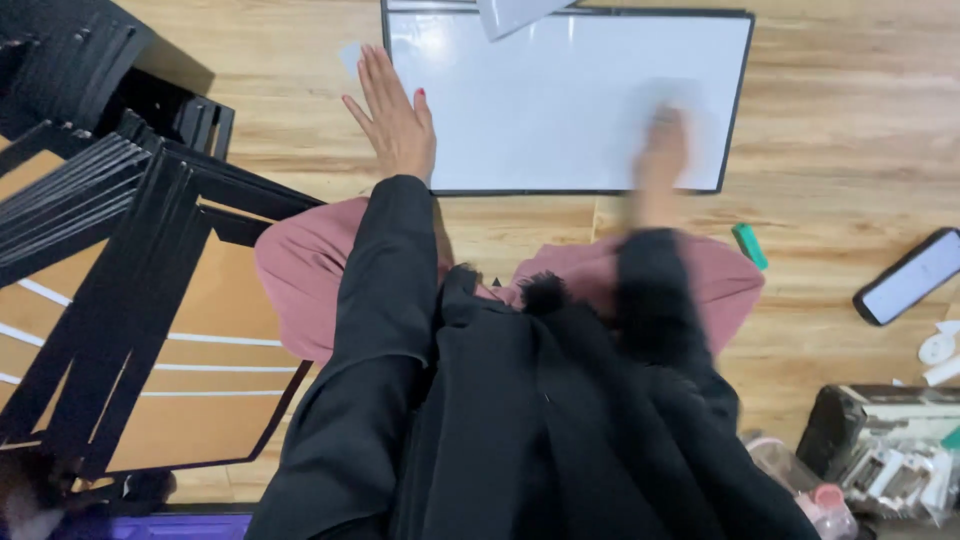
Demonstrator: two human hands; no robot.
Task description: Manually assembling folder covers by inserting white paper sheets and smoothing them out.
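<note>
Black stacked frames at nine o'clock. Left hand, fingers spread flat, presses the left edge of a white board at twelve o'clock. Right hand rests on it, blurred; grip unclear. Green marker, phone at three o'clock.

floor: light wood planks, whole frame
black frames: stack of flat black-edged folders, left side, fanned out, tan panels w/ white lines
phone: dark, screen lit, right edge, mid height
green item: small, oblong, right of centre
bag: clear plastic w/ white bits, lower right
white bits: small pcs, far right
</note>
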